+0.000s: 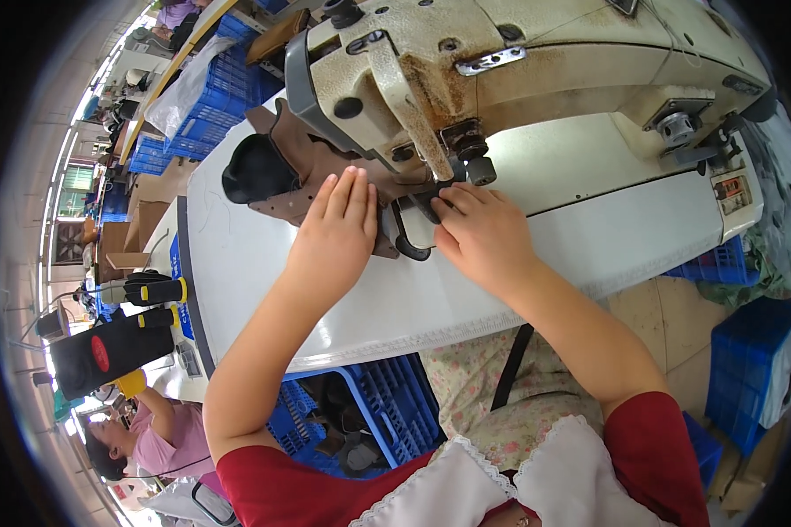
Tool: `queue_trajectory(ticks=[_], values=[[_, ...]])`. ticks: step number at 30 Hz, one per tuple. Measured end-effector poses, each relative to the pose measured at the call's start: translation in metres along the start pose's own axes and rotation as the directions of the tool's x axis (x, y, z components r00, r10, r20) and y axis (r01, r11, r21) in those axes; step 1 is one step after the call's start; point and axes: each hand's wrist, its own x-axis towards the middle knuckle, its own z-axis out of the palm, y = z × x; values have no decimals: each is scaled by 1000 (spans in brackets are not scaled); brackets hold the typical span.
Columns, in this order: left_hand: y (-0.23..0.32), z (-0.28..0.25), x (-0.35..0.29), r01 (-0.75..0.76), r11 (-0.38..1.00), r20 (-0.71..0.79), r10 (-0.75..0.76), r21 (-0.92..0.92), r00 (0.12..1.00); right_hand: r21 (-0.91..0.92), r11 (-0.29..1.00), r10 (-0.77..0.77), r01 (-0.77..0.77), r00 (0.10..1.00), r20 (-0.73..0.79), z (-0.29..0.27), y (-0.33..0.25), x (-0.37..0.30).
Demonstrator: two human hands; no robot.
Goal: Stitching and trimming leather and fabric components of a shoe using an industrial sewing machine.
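Observation:
A brown shoe upper (pixel 312 162) with a black lining lies on the white bed of a sewing machine (pixel 518 88), partly under its head. My left hand (pixel 338 220) rests flat on the upper, fingers stretched out and side by side. Close to the needle and presser foot, my right hand (pixel 483 228) has its fingers bent together at a small dark piece (pixel 426 206). Whether that piece belongs to the upper or to the machine is hard to make out, since the fingers partly cover it. A black curved guard (pixel 410 250) sits between the two hands.
Beneath the white table (pixel 325 338) stands a blue crate (pixel 369 386) with dark pieces in it. More blue crates (pixel 224 97) are at the far left, and a blue bin (pixel 751 378) is at the right. A person (pixel 171 439) works at a black machine (pixel 114 356) on the left.

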Motion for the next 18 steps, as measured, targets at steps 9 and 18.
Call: queue_trajectory(ticks=[9,18], values=[[28,-5,-7,-80,989,-84,70,-121,994,-87,996,-15,15,1000,5,3,1,0],[43,-13,-2,-154,988,-36,153,-16,988,-98,994,-55,57,998,21,-4,7,-3]])
